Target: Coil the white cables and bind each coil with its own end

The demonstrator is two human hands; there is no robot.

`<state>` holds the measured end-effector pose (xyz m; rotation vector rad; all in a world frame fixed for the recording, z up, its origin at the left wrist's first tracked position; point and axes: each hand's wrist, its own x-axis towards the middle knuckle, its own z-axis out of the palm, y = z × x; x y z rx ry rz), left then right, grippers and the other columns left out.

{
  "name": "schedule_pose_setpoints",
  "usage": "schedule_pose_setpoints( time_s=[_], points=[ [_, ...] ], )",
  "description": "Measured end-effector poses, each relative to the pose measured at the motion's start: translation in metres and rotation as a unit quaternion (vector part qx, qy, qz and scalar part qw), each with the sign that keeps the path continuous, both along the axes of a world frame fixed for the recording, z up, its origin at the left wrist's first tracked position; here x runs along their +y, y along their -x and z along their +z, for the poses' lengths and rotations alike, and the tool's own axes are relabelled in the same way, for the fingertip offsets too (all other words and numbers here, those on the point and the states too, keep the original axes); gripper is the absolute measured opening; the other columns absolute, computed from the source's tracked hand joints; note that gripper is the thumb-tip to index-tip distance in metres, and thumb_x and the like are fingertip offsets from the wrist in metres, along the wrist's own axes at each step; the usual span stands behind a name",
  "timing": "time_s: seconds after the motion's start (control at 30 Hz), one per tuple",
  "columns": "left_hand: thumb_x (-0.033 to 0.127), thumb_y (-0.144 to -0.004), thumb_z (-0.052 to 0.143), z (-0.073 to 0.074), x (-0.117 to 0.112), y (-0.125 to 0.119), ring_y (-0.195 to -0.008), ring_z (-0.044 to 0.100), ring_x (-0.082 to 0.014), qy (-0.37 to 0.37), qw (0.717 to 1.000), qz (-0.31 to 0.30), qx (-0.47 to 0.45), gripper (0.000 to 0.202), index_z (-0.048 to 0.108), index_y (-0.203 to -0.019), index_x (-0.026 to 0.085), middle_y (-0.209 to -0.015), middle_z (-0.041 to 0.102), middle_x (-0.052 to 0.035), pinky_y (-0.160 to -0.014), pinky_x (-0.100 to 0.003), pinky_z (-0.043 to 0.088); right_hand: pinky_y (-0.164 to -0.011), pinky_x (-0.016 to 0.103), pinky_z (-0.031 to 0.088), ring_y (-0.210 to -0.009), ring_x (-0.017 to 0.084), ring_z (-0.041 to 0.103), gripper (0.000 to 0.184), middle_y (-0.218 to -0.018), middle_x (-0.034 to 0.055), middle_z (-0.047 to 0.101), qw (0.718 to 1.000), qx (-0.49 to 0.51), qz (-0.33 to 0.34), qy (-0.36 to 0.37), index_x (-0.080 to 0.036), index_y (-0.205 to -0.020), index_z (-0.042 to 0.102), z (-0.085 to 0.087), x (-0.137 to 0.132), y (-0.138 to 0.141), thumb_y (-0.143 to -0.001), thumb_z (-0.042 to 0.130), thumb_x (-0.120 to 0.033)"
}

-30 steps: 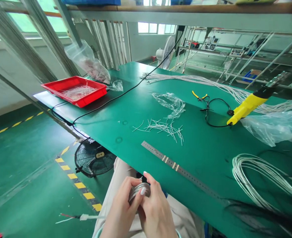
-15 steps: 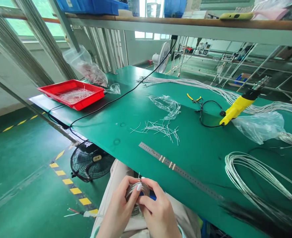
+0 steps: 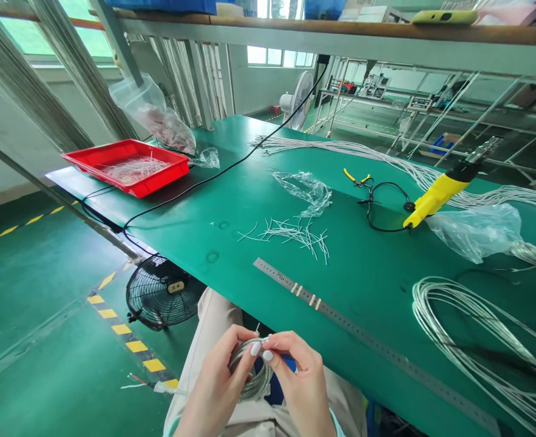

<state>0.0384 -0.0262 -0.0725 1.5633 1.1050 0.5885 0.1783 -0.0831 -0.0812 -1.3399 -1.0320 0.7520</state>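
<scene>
"Could you read anything on the steel ruler (image 3: 377, 346)?"

"No. Graduations ran along it, but any numbers were too small to make out. The tan strips (image 3: 294, 287) across it showed no legible writing either."

"And the black floor fan (image 3: 158, 291)?"

"A small yellowish label (image 3: 175, 287) sat at its hub, but the print was too small to read."

"Anything else?"

"The yellow-and-black hazard stripes (image 3: 124, 329) on the floor carried no words that I could see."

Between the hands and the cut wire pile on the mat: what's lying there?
A steel ruler lies across the green mat there, in the head view.
</scene>
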Motion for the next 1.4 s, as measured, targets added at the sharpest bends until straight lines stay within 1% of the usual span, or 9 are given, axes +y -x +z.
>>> schedule_pose_setpoints(
  time_s=[0.1,0.23,0.33,0.47,0.57,0.73,0.87,1.07,1.4],
  points=[
    [0.049,-0.093,0.051,0.001,-0.003,-0.003,-0.066,0.057,-0.0157,-0.019,1.0,-0.007,-0.008,0.029,0.062,-0.093,0.023,-0.08,0.064,-0.0011,-0.059,-0.024,0.05,-0.072,0.024,0.056,-0.083,0.017,0.07,0.01,-0.089,0.0053,0.072,0.994,0.095,0.003,0.059,-0.022,-0.08,0.074,-0.005,-0.001,-0.002,-0.084,0.069,-0.03],
    [0.045,-0.094,0.052,0.003,0.0,-0.008,-0.067,0.059,-0.0147,-0.057,0.998,-0.039,-0.006,0.026,0.062,-0.089,0.021,-0.08,0.067,-0.0012,-0.06,-0.023,0.048,-0.089,0.032,0.053,-0.107,0.026,0.067,0.018,-0.115,0.0113,0.071,0.961,0.245,0.032,0.125,-0.022,-0.081,0.077,-0.007,0.001,-0.005,-0.077,0.077,-0.04],
    [0.045,-0.093,0.053,0.002,0.007,-0.009,-0.072,0.063,-0.0159,-0.083,0.992,-0.089,-0.013,0.028,0.063,-0.087,0.02,-0.082,0.068,-0.0028,-0.065,-0.024,0.049,-0.097,0.035,0.049,-0.115,0.028,0.064,0.02,-0.113,0.0109,0.073,0.937,0.307,0.057,0.156,-0.022,-0.081,0.079,-0.003,0.001,-0.009,-0.073,0.08,-0.04],
    [0.057,-0.084,0.063,-0.005,0.012,-0.01,-0.068,0.063,-0.0161,-0.109,0.986,-0.116,-0.043,0.037,0.063,-0.083,0.02,-0.078,0.068,-0.0026,-0.06,-0.023,0.049,-0.095,0.036,0.051,-0.113,0.031,0.064,0.023,-0.104,0.0121,0.076,0.932,0.314,0.06,0.169,-0.021,-0.078,0.081,-0.001,0.0,-0.012,-0.068,0.083,-0.042],
    [0.046,-0.085,0.067,-0.007,0.012,-0.01,-0.068,0.064,-0.0159,-0.109,0.987,-0.108,-0.045,0.026,0.062,-0.08,0.02,-0.078,0.069,-0.0024,-0.061,-0.023,0.051,-0.093,0.037,0.052,-0.109,0.031,0.066,0.022,-0.101,0.012,0.076,0.938,0.3,0.049,0.165,-0.022,-0.078,0.081,-0.001,0.0,-0.011,-0.069,0.082,-0.042],
    [0.035,-0.085,0.067,-0.008,0.015,-0.008,-0.084,0.068,-0.0202,-0.102,0.988,-0.113,-0.017,0.013,0.066,-0.086,0.022,-0.092,0.07,-0.0062,-0.074,-0.028,0.054,-0.091,0.039,0.054,-0.103,0.031,0.068,0.019,-0.099,0.0108,0.077,0.943,0.299,0.033,0.142,-0.024,-0.079,0.082,-0.001,0.002,-0.008,-0.072,0.079,-0.041],
    [0.038,-0.084,0.068,-0.009,0.019,-0.009,-0.072,0.067,-0.0189,-0.113,0.986,-0.123,0.026,0.016,0.069,-0.086,0.022,-0.083,0.071,-0.0045,-0.065,-0.026,0.054,-0.093,0.039,0.054,-0.107,0.032,0.067,0.019,-0.099,0.011,0.077,0.937,0.315,0.01,0.153,-0.023,-0.076,0.081,-0.003,0.001,-0.007,-0.07,0.081,-0.041],
    [0.043,-0.083,0.07,-0.003,0.015,-0.012,-0.062,0.066,-0.0166,-0.131,0.988,-0.079,0.013,0.021,0.068,-0.084,0.022,-0.075,0.074,-0.0018,-0.058,-0.024,0.053,-0.087,0.035,0.055,-0.102,0.03,0.068,0.024,-0.101,0.0099,0.075,0.938,0.308,0.01,0.156,-0.023,-0.084,0.082,-0.006,0.001,-0.007,-0.069,0.081,-0.041],
    [0.042,-0.086,0.067,-0.002,0.012,-0.013,-0.066,0.064,-0.016,-0.137,0.987,-0.081,-0.014,0.018,0.067,-0.088,0.023,-0.079,0.07,-0.0014,-0.06,-0.024,0.051,-0.088,0.034,0.056,-0.102,0.029,0.068,0.021,-0.096,0.0089,0.075,0.951,0.284,0.011,0.121,-0.025,-0.084,0.081,-0.013,0.001,-0.007,-0.075,0.077,-0.043]
  ],
)
